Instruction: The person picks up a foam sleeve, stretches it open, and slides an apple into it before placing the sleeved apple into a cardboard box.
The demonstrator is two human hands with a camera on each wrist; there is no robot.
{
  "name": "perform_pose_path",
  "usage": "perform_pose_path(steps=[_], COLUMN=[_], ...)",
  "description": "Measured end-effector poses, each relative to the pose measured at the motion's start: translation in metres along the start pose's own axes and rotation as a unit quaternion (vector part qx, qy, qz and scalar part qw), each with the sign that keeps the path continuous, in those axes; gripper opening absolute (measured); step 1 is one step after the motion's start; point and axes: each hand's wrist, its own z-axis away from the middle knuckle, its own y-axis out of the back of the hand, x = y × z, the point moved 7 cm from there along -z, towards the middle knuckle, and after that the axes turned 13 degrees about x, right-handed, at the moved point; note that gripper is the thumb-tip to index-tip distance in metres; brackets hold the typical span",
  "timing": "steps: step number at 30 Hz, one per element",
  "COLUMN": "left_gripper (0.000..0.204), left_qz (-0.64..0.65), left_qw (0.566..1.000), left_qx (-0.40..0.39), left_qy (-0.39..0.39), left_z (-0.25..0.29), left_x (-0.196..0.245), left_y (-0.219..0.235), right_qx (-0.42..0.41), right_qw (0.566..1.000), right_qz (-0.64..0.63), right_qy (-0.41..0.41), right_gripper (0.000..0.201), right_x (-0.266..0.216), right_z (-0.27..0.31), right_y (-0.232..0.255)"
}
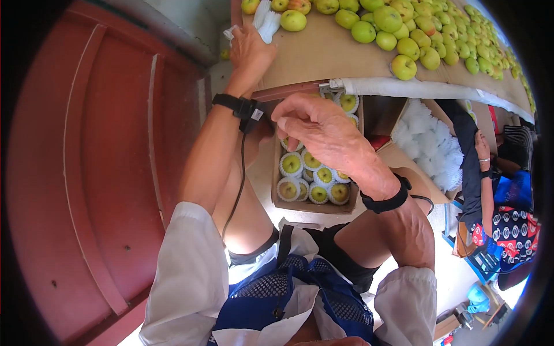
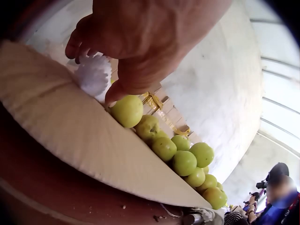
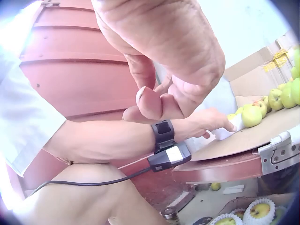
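Note:
At the far left end of the table (image 1: 311, 57), my left hand (image 1: 251, 55) grips a white foam fruit net (image 2: 93, 72), thumb on one side and fingers on the other. A yellow-green apple (image 2: 127, 111) lies right beside the thumb. My right hand (image 1: 326, 127) hovers over a cardboard box (image 1: 311, 206), its fingers loosely curled with nothing visible in them. Below it in that box are several apples (image 1: 291, 164) in white foam nets, partly covered by the hand.
Many loose apples (image 1: 427, 37) spread over the tabletop to the right. A carton of white foam nets (image 1: 427, 144) stands right of the apple box. A red panel (image 1: 109, 161) rises at left. Another person's arm (image 1: 486, 184) shows at right.

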Motion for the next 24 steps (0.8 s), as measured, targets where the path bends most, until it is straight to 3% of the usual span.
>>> perform_pose_path(steps=[4, 10, 16, 19, 21, 22, 24], left_gripper=[0.054, 0.038, 0.050, 0.057, 0.058, 0.054, 0.051], left_qz=[0.007, 0.075, 0.009, -0.007, 0.026, 0.050, 0.078], left_qw=[0.999, 0.995, 1.000, 0.997, 0.998, 0.992, 0.989], left_qx=[-0.033, 0.036, -0.010, 0.047, 0.045, 0.067, 0.054], left_qy=[0.000, -0.063, 0.001, -0.062, -0.037, -0.095, -0.114], left_z=[0.002, -0.010, -0.010, -0.016, -0.013, -0.013, -0.009], left_x=[-0.006, 0.010, 0.009, 0.008, 0.023, 0.030, 0.038], left_y=[-0.007, -0.012, -0.007, -0.003, 0.018, 0.024, 0.031], right_qx=[-0.016, -0.011, 0.002, 0.048, 0.083, 0.107, 0.145], right_qw=[1.000, 1.000, 1.000, 0.998, 0.995, 0.990, 0.977], right_qz=[-0.006, -0.007, -0.013, -0.008, -0.002, -0.003, -0.002], right_qy=[0.007, 0.010, 0.020, 0.037, 0.062, 0.092, 0.158], right_gripper=[0.016, 0.016, 0.020, 0.025, 0.026, 0.026, 0.025], right_x=[0.002, 0.003, -0.008, -0.016, -0.028, -0.040, -0.058], right_z=[0.001, -0.001, 0.000, 0.001, 0.002, 0.003, 0.006], right_y=[-0.003, 0.000, 0.010, 0.034, 0.061, 0.079, 0.116])
